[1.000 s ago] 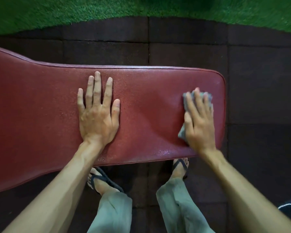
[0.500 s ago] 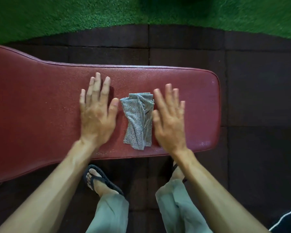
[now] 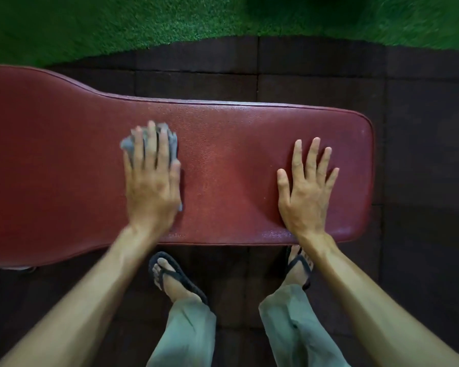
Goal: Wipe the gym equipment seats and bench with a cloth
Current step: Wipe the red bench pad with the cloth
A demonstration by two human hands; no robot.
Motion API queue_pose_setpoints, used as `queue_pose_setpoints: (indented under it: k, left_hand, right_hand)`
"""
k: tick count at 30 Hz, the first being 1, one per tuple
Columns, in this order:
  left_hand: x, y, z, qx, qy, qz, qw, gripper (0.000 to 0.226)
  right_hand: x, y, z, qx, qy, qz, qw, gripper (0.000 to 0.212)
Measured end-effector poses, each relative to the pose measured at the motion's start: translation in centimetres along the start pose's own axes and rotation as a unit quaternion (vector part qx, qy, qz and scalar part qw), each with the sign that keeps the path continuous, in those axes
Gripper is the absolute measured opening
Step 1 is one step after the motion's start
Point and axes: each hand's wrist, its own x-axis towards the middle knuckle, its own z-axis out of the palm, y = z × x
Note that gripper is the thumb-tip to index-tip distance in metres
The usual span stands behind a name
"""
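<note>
The crumpled grey cloth (image 3: 167, 141) has changed hands: a second ago it lay under the right hand near the rounded end of the dark red padded vinyl bench (image 3: 231, 165), half a second ago it sat loose on the pad between both hands, and now it is pinned beneath the left hand (image 3: 151, 181), whose fingers lie fairly straight and pressed flat over it, grey folds showing past the fingertips and at the thumb side. The left hand and cloth are blurred, which suggests a stroke in progress toward the wider part of the bench. The right hand (image 3: 306, 192) holds nothing; it rests flat on the pad near the rounded end, fingers spread apart, apparently bracing. The handover likely means the narrow right end is done and the wiping is moving on to the broad left section, which stretches out of view. Below the bench, two feet in black flip-flops (image 3: 180, 280) stand on dark rubber floor tiles (image 3: 421, 154), with green artificial turf (image 3: 117, 25) beyond
</note>
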Motion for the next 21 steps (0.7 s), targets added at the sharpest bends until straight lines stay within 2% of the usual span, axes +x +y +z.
queue_pose_setpoints:
  k: [1,3,5,7,10,13,15,16,19,21]
  left_hand:
    - [-2.9,1.4,0.5,0.008,-0.005,0.023,1.000,0.059]
    - [-6.2,5.2,1.5,0.001,-0.022,0.134,0.991,0.059]
    - [-4.4,7.9,1.7,-0.024,-0.028,0.229,0.973,0.055]
    - [0.9,7.3,1.2,-0.034,-0.026,0.247,0.968,0.053]
    - [6.8,0.0,-0.1,-0.004,-0.013,0.113,0.993,0.054]
    - [5.3,-8.2,-2.3,-0.015,0.018,0.013,1.000,0.053]
    - [1.4,-8.8,-2.4,-0.007,0.035,-0.026,0.999,0.055]
    - [-0.9,-7.5,-2.0,0.009,0.029,-0.019,0.999,0.056]
    - [-4.9,-1.8,-0.3,-0.010,-0.027,0.143,0.989,0.056]
    - [-2.0,-0.4,-0.2,-0.039,-0.030,0.221,0.974,0.055]
  right_hand:
    - [-0.1,-0.2,0.1,-0.010,-0.001,-0.006,1.000,0.061]
    - [-0.3,-0.3,0.1,-0.019,-0.009,-0.017,1.000,0.059]
    - [-0.3,-0.3,0.0,-0.021,-0.020,-0.024,0.999,0.059]
    - [-0.5,-0.7,0.0,-0.024,-0.027,-0.026,0.999,0.059]
    - [-1.0,-2.8,0.4,-0.008,-0.034,-0.013,0.999,0.060]
    - [-1.7,-6.2,1.1,-0.013,-0.036,-0.012,0.999,0.060]
    - [-2.3,-8.7,2.0,-0.011,-0.037,-0.013,0.999,0.059]
    - [-2.5,-9.9,2.3,-0.013,-0.036,-0.014,0.999,0.059]
    - [-3.0,-11.7,2.9,-0.016,-0.027,0.002,0.999,0.059]
    - [-2.9,-11.6,2.9,-0.035,-0.028,0.003,0.999,0.059]
